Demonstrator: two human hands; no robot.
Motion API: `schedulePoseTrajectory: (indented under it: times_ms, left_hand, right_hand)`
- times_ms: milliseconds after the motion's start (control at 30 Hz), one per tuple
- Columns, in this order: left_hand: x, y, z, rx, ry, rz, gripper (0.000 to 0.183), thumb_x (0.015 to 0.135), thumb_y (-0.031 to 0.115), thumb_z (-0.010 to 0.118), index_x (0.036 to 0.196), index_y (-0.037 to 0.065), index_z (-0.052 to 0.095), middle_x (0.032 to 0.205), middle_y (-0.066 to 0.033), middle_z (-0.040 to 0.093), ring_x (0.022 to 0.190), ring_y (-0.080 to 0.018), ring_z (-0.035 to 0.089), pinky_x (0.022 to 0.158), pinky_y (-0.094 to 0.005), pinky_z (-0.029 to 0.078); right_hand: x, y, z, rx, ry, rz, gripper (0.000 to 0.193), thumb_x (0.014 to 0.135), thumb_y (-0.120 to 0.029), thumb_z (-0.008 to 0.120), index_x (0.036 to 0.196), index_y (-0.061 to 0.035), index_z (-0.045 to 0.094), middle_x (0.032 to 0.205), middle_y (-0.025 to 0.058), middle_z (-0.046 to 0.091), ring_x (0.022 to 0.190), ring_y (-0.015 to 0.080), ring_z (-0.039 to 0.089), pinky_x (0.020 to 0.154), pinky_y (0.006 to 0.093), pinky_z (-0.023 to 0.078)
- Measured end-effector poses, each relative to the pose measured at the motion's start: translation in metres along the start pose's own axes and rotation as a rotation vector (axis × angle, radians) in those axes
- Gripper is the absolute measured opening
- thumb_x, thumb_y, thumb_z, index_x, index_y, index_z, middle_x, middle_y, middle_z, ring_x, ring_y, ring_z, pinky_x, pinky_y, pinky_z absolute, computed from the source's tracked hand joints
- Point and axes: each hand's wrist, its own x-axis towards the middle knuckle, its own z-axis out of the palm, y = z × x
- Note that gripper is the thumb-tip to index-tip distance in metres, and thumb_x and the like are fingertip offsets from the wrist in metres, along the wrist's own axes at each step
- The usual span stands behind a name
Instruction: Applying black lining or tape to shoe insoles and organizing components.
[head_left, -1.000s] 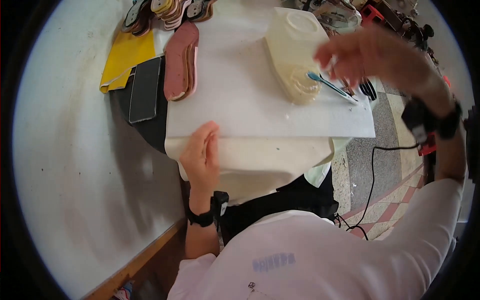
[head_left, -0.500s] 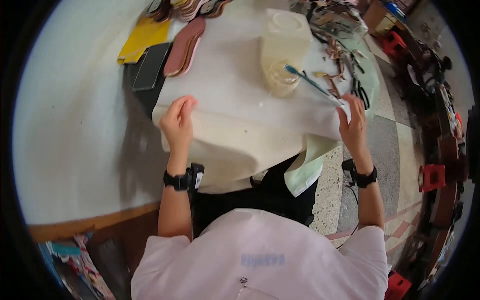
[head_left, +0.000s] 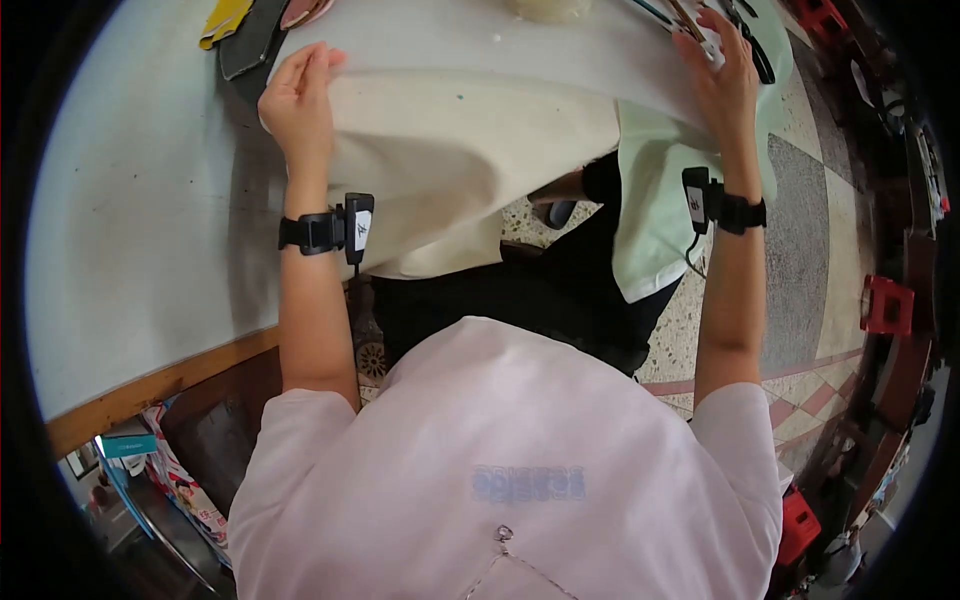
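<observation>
My left hand (head_left: 300,100) is at the left side of a pale sheet (head_left: 450,110) covering the table's front. Its fingers are curled and pressed together, and whatever they hold is hidden. My right hand (head_left: 725,80) is at the right side of the sheet, its thumb and fingers apart. Just beside its fingertips are a teal-handled brush (head_left: 654,11) and black-handled scissors (head_left: 760,55). The brush's pale end shows in the gap between thumb and fingers. Whether they touch it is unclear. A round, yellowish clear jar (head_left: 550,8) is cut off by the top edge.
At the upper left lie a dark flat slab (head_left: 250,45), a yellow piece (head_left: 223,20) and pink pieces (head_left: 305,10). A pale green cloth (head_left: 650,230) hangs over the right front edge. Red stools (head_left: 887,305) stand on the tiled floor. Black wrist straps carry small devices (head_left: 357,230).
My view has tilted down, so the table and both hands sit higher in it. The jar and leather-like pieces are now mostly cut off. My hands keep much the same poses.
</observation>
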Motion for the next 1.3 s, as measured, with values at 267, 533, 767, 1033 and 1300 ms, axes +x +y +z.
schedulePoseTrajectory:
  times_ms: [267,533,767,1033,1300]
  left_hand:
    - [0.005,-0.005,-0.005,0.014,-0.050,0.064,0.020,0.089,0.011,0.061,0.101,-0.005,0.063,0.091,-0.0108,0.069,0.086,-0.0160,0.066,0.077,-0.0249,0.049]
    - [0.009,-0.018,-0.004,-0.025,-0.108,0.112,0.018,0.088,0.009,0.061,0.099,-0.005,0.062,0.093,-0.0123,0.069,0.086,-0.0157,0.066,0.078,-0.0259,0.050]
    - [0.009,-0.014,-0.001,0.052,-0.042,0.178,0.012,0.086,0.001,0.059,0.094,-0.007,0.061,0.082,-0.0083,0.066,0.074,-0.0138,0.065,0.068,-0.0240,0.053]
    - [0.009,-0.017,-0.003,0.032,-0.061,0.142,0.015,0.089,0.006,0.059,0.097,-0.006,0.061,0.091,-0.0116,0.067,0.084,-0.0153,0.065,0.076,-0.0256,0.051]
    - [-0.001,-0.012,0.000,0.257,0.015,0.307,0.009,0.086,0.007,0.061,0.086,0.001,0.067,0.074,-0.0057,0.067,0.067,-0.0100,0.061,0.063,-0.0244,0.048]
  right_hand:
    - [0.002,-0.008,-0.006,0.034,-0.005,0.059,0.034,0.082,-0.015,0.068,0.110,0.0004,0.057,0.102,0.0151,0.061,0.091,0.0290,0.059,0.078,0.0361,0.046]
    - [0.001,-0.008,-0.006,0.156,-0.104,0.307,0.033,0.083,-0.015,0.067,0.111,0.0009,0.058,0.097,0.0109,0.064,0.085,0.0182,0.059,0.072,0.0294,0.048]
    - [0.007,-0.015,-0.013,0.242,-0.090,0.513,0.024,0.085,-0.015,0.064,0.103,0.0003,0.059,0.090,0.0054,0.062,0.081,0.0136,0.058,0.069,0.0277,0.047]
    - [0.008,-0.010,-0.015,0.267,-0.083,0.517,0.014,0.087,-0.012,0.060,0.094,-0.0007,0.059,0.081,0.0022,0.059,0.074,0.0106,0.051,0.067,0.0241,0.041]
    - [-0.004,0.022,-0.006,0.195,-0.014,0.430,0.017,0.082,-0.015,0.064,0.095,-0.0041,0.067,0.085,0.0101,0.068,0.074,0.0167,0.063,0.071,0.0302,0.048]
